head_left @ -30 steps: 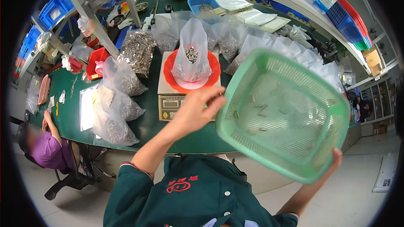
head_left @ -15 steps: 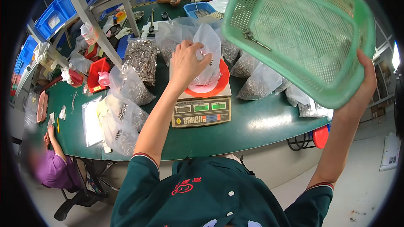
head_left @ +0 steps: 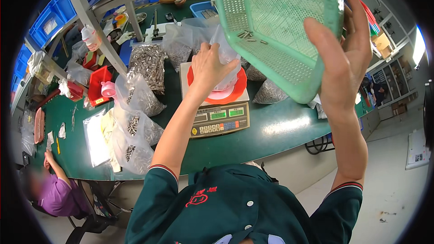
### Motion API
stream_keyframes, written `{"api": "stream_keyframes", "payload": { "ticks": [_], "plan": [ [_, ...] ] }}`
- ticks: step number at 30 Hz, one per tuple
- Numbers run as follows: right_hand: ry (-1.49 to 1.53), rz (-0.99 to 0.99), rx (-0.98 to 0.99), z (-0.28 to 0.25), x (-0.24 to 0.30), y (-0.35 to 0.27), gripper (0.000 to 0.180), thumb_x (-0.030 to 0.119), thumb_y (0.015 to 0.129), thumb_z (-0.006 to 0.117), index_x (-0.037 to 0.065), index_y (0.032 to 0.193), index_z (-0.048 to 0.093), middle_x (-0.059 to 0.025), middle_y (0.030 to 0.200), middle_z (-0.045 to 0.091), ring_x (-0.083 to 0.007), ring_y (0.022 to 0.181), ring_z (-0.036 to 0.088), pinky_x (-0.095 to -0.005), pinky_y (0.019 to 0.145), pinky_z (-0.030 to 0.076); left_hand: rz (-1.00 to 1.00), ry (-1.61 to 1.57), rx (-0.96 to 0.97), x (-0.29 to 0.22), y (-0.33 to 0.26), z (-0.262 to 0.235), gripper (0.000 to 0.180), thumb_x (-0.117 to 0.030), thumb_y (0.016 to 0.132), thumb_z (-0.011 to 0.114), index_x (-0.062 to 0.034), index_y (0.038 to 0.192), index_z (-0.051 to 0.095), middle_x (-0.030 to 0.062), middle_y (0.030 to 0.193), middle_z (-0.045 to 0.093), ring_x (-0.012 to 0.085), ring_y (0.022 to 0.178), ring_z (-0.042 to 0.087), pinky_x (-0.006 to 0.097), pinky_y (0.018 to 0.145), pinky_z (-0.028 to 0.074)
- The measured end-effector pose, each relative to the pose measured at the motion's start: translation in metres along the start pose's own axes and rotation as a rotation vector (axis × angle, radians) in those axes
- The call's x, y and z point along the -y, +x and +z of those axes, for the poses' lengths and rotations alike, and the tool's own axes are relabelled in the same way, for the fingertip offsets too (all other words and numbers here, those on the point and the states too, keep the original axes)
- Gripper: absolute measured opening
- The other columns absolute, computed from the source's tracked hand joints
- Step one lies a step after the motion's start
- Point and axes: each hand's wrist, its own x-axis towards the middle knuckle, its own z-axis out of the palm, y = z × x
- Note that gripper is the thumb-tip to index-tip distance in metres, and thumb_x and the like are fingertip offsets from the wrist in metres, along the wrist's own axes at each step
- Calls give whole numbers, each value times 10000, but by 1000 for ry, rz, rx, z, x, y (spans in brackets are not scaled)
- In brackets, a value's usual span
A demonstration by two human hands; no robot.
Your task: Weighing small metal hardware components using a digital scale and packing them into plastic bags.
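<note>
Basket of pale green, perforated plastic, rectangular with rounded corners, hangs tilted above the table at the upper right, its top cut off by the picture's edge. The right hand holds it at its right side, thumb across the rim and fingers along the outside. A few short, shiny metal pins lie inside, gathered low by the wall on the basket's left.

Just left of that wall stands a tall, milky, translucent plastic bag, its long axis roughly upright. The bag sits in a round, orange-red plastic bowl with a wavy rim, which rests on a beige electronic scale with green-lit displays.

The left hand is at the bag's upper part, on its left side, fingers close together and thumb spread toward the basket; whether it pinches the film cannot be told. The left hand is the nearer one to the bag; the right hand is well apart from it, with the basket between. From the right hand, the pins and the bag both lie to the left. The basket's left wall overlaps the bag's edge in this view, but whether they touch is unclear. The basket's long axis is hard to judge, foreshortened and cropped.
</note>
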Motion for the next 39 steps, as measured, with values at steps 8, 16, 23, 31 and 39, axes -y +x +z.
{"api": "stream_keyframes", "payload": {
  "ticks": [8,16,23,31,39],
  "plan": [
    [78,-134,47,12,-7,-2,691,59,627,549,-82,1260,309,-207,1117,470,-233,976,537,-322,857,433,-18,-4,26,-2,2,0,563,-401,597,724,34,918,569,182,858,525,337,702,565,407,626,440],
    [-823,-488,-84,-93,-22,-65,470,55,782,510,-35,1233,411,-187,1163,476,-269,1020,530,-353,850,457,-32,-63,41,-6,-9,-16,562,-404,665,701,14,1017,569,185,946,542,317,688,581,384,634,460],
    [-15,645,-854,-151,-14,-141,523,213,802,439,-52,1250,389,-175,1218,460,-270,1073,485,-373,880,422,-86,-296,-157,-6,-60,-64,324,-65,726,652,-8,1033,565,75,979,535,143,727,526,272,680,423],
    [390,1341,-526,-244,-187,-280,506,228,702,523,-3,1149,466,-114,1006,536,-219,855,536,-323,716,454,-364,-205,-52,7,-148,-62,266,-24,754,600,-13,1016,563,74,1010,538,115,683,501,256,656,386],
    [743,1541,-370,-264,-335,-351,466,230,693,555,-2,1094,508,-115,977,548,-236,802,529,-335,692,450,-430,-132,-49,-32,-168,-31,240,-67,786,599,-14,1017,561,87,1055,516,122,679,510,248,651,400]
  ]
}}
